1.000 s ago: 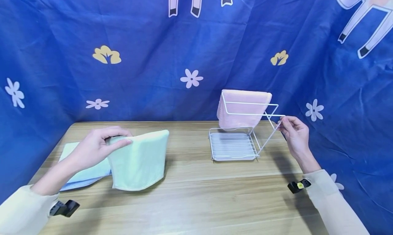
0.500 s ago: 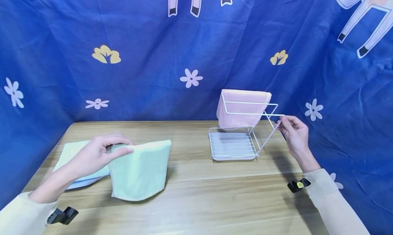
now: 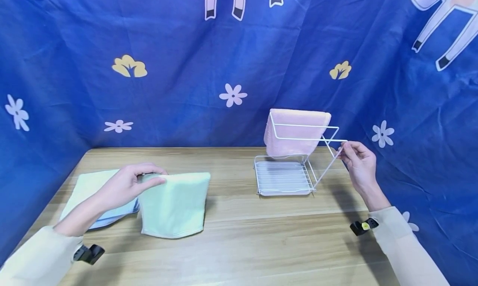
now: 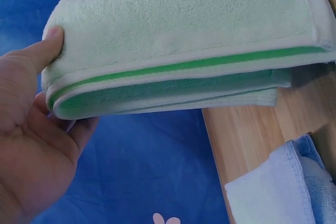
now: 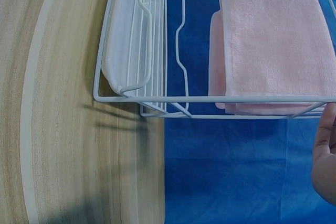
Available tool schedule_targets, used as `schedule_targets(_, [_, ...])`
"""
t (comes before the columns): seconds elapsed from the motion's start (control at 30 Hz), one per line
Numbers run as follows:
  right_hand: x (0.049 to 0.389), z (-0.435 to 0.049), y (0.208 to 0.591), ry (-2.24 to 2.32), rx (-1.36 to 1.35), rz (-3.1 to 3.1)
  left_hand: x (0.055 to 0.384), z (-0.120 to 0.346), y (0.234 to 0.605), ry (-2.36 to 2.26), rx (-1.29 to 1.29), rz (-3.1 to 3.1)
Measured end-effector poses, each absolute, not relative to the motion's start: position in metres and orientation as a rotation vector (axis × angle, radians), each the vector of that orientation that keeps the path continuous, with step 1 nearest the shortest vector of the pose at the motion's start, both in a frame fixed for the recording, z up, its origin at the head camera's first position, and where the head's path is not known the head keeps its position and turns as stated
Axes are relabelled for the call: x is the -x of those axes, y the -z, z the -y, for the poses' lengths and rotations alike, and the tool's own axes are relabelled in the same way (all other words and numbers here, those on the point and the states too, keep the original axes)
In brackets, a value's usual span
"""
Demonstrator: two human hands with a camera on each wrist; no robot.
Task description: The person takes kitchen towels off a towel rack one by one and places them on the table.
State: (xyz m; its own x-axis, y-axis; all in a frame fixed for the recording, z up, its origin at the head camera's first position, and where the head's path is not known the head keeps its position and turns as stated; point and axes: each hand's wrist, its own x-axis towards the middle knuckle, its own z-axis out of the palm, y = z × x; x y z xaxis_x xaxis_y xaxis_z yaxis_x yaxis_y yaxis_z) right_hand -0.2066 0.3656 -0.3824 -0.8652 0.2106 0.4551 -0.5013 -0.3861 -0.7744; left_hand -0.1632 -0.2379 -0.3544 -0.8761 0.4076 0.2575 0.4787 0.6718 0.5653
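Note:
My left hand [image 3: 130, 185] pinches a folded pale green towel [image 3: 175, 205] by its top fold, thumb in front, and the towel hangs over the left part of the table. In the left wrist view the towel [image 4: 178, 30] shows several layers and a bright green inner side. Far to the right, my right hand [image 3: 358, 165] grips the upper front corner of a white wire rack [image 3: 313, 139]. Over the rack's rear top bar hangs a folded pink towel [image 3: 298, 130]. The right wrist view shows this pink towel [image 5: 278, 45] behind the rack's side bar [image 5: 236, 99].
On the left of the wooden table [image 3: 239, 244] lies a small stack of folded towels [image 3: 89, 190], pale green over blue, partly behind my left forearm. A white tray [image 3: 284, 178] sits in the rack's base. A blue patterned curtain [image 3: 179, 70] surrounds the table's back and sides.
My left hand and the green towel sank at first, then shifted slightly right. The right hand stays at the rack corner, and rack and pink towel have not moved.

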Motion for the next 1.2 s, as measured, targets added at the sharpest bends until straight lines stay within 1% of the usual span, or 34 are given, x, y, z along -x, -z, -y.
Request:
schedule_targets(0.53, [0.206, -0.364, 0.381, -2.276, -0.405, 1.399, 0.205, 0.244, 0.368, 0.955, 0.722, 2.807])
schedule_targets(0.8, [0.205, -0.363, 0.381, -2.270, -0.395, 1.403, 0.218, 0.245, 0.372, 0.924, 0.700, 2.863])
schedule_targets(1.2, [0.205, -0.364, 0.382, -2.267, -0.390, 1.414, 0.231, 0.248, 0.382, 0.995, 0.643, 2.916])
